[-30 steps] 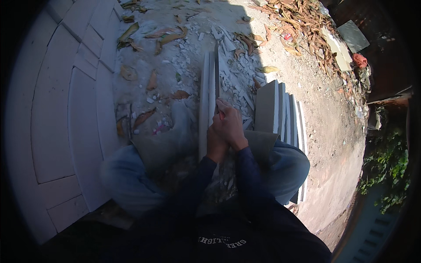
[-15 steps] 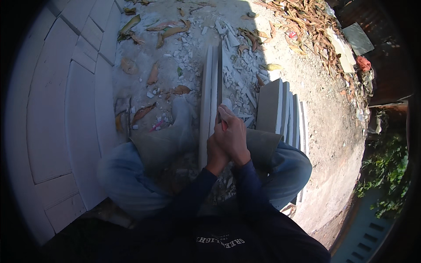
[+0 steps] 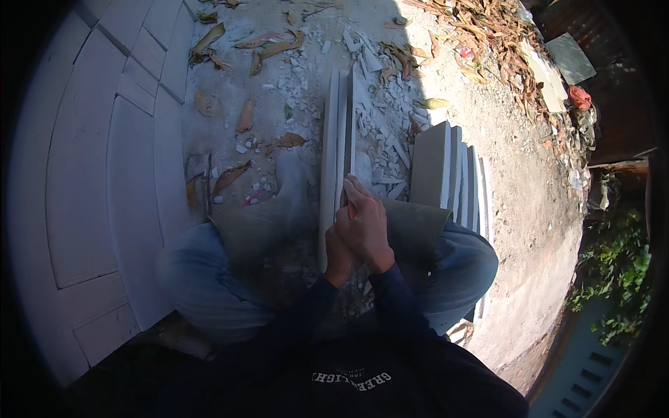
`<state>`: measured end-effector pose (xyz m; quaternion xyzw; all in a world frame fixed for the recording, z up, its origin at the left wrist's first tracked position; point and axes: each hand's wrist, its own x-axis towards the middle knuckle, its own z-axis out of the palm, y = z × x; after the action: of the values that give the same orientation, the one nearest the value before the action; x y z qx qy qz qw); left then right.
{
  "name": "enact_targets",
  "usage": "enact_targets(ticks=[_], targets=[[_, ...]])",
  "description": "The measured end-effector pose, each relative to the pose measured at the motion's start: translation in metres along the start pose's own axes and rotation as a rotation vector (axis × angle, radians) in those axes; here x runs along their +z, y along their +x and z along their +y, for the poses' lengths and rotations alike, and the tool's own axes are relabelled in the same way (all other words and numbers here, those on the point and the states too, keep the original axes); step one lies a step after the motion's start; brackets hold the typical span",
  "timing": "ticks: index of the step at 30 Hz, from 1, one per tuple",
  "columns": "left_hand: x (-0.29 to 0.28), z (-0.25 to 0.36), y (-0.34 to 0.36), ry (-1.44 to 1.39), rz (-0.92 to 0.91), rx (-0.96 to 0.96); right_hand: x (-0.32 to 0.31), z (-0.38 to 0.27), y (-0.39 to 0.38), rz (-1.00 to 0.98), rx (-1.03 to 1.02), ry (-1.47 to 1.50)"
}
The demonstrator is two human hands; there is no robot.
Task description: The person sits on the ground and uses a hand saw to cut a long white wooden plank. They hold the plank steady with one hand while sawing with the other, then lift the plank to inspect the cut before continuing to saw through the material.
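Note:
Between my knees, pale slabs [image 3: 330, 146] stand on edge, pressed close together with their long edges pointing away from me. My right hand [image 3: 367, 224] is closed at the near part of the slabs, its fingertips against the right-hand edge. A bit of a red tool [image 3: 352, 210] shows between its fingers; the rest is hidden, so its kind is unclear. My left hand [image 3: 339, 255] is closed just under and left of the right one, pressed against it. Its fingers are mostly covered, and whether it also grips the tool is hidden.
Several grey slabs [image 3: 432, 167] lean in a row beside my right knee. White panels [image 3: 77, 202] line the left side. Broken white chips [image 3: 380, 118] and dry leaves [image 3: 246, 115] litter the dusty ground. A leaf pile [image 3: 481, 42] lies at the far right.
Both hands have shifted slightly toward me along the slab edge, still joined. The red tool has moved with them. The slabs look the same apart from a slight shift of view.

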<state>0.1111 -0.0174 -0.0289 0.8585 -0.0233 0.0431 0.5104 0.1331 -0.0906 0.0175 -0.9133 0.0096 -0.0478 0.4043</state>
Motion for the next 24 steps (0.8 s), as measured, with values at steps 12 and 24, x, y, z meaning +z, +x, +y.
enact_targets(ticks=[12, 24], targets=[[0.042, -0.009, 0.125, -0.159, -0.047, -0.121, -0.008, 0.026, 0.149, 0.042, -0.074, -0.084], [0.044, -0.002, 0.183, -0.2, -0.097, -0.209, -0.014, 0.018, 0.199, 0.096, 0.063, -0.034]])
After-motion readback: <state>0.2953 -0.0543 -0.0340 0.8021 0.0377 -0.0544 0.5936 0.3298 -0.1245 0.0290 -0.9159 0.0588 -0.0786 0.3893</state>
